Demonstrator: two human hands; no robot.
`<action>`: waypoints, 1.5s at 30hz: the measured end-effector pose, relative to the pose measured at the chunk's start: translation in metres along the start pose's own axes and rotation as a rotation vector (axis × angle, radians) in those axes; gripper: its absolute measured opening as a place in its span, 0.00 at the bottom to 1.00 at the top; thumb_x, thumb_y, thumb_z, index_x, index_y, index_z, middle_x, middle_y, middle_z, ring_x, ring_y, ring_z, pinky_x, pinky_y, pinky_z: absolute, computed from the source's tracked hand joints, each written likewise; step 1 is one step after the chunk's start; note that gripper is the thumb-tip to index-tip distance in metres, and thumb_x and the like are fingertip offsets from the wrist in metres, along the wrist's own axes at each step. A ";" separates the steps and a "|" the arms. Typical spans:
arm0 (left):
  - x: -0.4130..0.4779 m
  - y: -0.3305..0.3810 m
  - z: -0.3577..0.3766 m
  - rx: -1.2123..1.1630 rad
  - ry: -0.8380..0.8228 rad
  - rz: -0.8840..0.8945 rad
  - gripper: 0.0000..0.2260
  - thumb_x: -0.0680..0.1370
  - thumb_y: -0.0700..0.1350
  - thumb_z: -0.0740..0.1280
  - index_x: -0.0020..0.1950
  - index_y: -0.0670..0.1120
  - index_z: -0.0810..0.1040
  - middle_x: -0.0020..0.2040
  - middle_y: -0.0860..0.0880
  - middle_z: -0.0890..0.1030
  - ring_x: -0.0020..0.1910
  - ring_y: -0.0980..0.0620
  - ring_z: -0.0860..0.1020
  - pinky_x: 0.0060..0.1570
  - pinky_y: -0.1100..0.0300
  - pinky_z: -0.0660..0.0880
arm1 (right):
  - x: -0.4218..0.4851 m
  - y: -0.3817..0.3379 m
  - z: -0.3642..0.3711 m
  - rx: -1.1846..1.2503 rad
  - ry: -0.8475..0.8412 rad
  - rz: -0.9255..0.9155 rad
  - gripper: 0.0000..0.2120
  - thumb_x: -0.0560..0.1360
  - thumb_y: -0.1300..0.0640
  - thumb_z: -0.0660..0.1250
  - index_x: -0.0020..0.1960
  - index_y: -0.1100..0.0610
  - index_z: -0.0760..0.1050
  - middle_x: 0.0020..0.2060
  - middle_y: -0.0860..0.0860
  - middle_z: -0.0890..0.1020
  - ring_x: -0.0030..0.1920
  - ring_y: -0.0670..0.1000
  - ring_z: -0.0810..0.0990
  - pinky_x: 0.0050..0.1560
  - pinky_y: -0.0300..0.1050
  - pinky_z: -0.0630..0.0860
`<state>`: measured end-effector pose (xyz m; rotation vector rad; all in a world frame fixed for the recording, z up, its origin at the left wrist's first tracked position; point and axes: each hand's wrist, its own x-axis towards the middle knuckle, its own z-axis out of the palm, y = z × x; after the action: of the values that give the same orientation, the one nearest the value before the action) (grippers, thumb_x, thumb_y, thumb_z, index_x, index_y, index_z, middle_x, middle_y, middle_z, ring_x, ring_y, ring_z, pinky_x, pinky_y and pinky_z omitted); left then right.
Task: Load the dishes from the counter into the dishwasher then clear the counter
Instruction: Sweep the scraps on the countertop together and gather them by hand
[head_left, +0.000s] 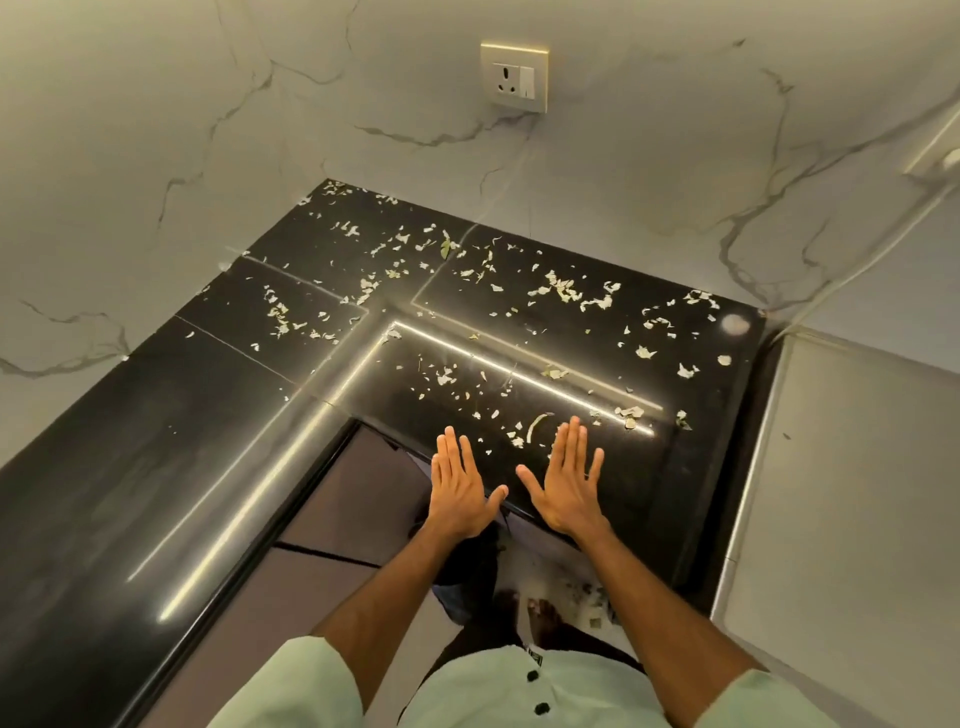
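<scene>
Sleeves: pale green sleeves (317, 686) at the bottom of view, with both forearms reaching forward.
Left hand: the left hand (460, 488) is flat, palm down, fingers straight, and holds nothing. It lies across the front edge of the counter (130, 493), just beside the inner corner.
Right hand: the right hand (569, 483) is also flat with fingers spread, and is empty. It is over the counter top, its thumb near the left thumb but apart from it.
Contact: whether either palm touches the surface cannot be told.
Counter: black, polished and L-shaped. Its rounded front edge runs from lower left up to the inner corner, then turns right.
Floor: dark tile below, with a few scraps beside a foot (540, 618).
Scraps: pale leaf-like scraps (561, 288) are scattered from the fingertips back to the far corner.
Right boundary: a pale panel (857, 493) butts against the counter's right end.
Walls: white veined marble (156, 130) stands behind and to the left, with a wall socket (514, 78) high on the back wall.
</scene>
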<state>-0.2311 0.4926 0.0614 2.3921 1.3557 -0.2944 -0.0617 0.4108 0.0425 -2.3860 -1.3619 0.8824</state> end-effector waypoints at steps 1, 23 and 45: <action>0.006 0.001 0.002 -0.010 0.010 -0.009 0.48 0.80 0.70 0.52 0.79 0.36 0.32 0.77 0.35 0.28 0.77 0.37 0.29 0.78 0.42 0.37 | -0.001 0.003 -0.002 0.013 0.028 0.001 0.49 0.79 0.29 0.48 0.78 0.59 0.24 0.75 0.53 0.22 0.77 0.53 0.23 0.76 0.63 0.28; 0.110 0.077 0.040 -0.156 0.215 0.322 0.30 0.86 0.55 0.48 0.82 0.39 0.47 0.83 0.41 0.45 0.82 0.47 0.41 0.80 0.45 0.49 | 0.070 0.055 -0.017 -0.112 0.277 -0.016 0.36 0.84 0.37 0.38 0.82 0.60 0.39 0.82 0.55 0.38 0.81 0.51 0.35 0.81 0.60 0.41; 0.163 -0.043 -0.004 -0.105 0.517 -0.178 0.40 0.82 0.64 0.57 0.82 0.39 0.47 0.81 0.36 0.41 0.81 0.39 0.39 0.80 0.41 0.45 | 0.153 0.011 -0.021 -0.195 0.319 -0.131 0.55 0.76 0.23 0.50 0.81 0.63 0.35 0.81 0.60 0.38 0.82 0.56 0.36 0.81 0.60 0.45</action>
<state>-0.1844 0.6413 -0.0029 2.3522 1.7550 0.3704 0.0167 0.5355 -0.0045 -2.4100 -1.5066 0.3293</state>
